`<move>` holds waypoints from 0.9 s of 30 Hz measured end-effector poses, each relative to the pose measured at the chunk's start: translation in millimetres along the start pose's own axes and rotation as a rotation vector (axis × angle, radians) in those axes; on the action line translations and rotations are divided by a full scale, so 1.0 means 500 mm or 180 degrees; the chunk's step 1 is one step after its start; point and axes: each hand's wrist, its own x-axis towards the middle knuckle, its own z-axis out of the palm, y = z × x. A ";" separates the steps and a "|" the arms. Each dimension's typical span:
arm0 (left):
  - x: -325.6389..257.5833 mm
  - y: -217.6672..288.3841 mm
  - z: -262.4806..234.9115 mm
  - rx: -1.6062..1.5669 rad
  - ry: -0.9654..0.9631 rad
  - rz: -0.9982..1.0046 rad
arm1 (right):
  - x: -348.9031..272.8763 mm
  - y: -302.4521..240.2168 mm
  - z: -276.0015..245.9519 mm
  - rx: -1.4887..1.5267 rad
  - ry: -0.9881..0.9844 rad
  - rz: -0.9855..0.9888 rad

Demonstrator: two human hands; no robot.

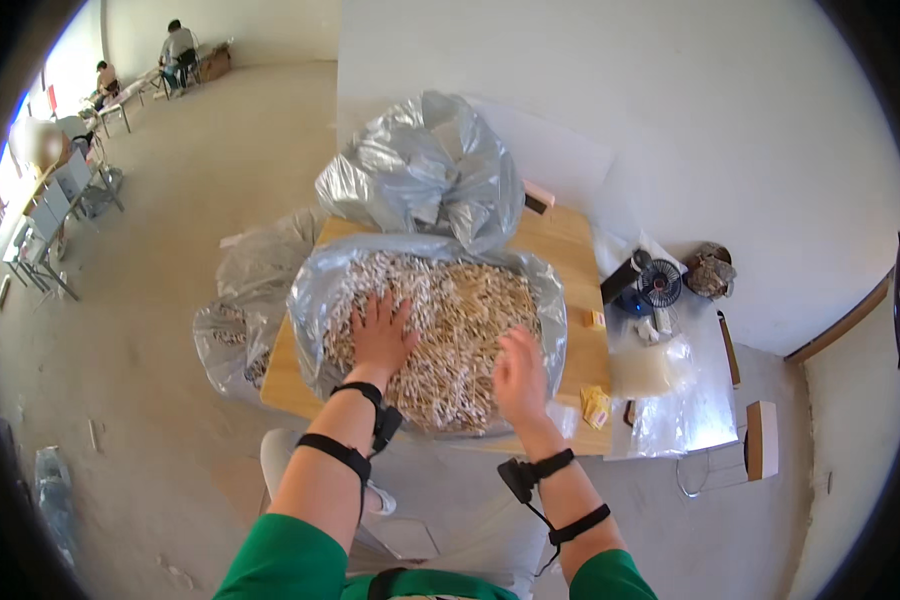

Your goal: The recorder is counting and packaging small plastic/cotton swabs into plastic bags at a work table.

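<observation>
A large heap of small, thin white and tan pieces (460, 330), like short sticks with pale ends, fills a container lined with a grey plastic bag (315, 290). The exact kind is too small to make out. My left hand (382, 340) lies palm down on the left part of the heap, fingers spread. Over the heap's right edge is my right hand (521, 378), turned on its side with its fingers loosely bent and nothing visible in them. Both forearms wear black straps with small devices.
The container stands on a wooden table (585, 370). Behind it sits a bulging grey bag (420, 170); clear bags (235, 335) lie to the left. Yellow packets (595, 405) lie at the right. Beyond are a small black fan (659, 283) and clear plastic (655, 370). People sit far left.
</observation>
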 end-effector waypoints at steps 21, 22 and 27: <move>0.070 0.013 -0.120 0.0560 -0.1083 0.0581 | 0.123 0.057 0.169 -0.1546 -0.0863 0.0576; 0.099 0.016 -0.145 0.0594 -0.1084 0.0557 | 0.126 0.053 0.172 -0.1500 -0.0888 0.0583; 0.290 0.051 -0.185 -0.0043 -0.0694 0.0994 | 0.124 0.068 0.165 -0.1490 -0.0838 0.0601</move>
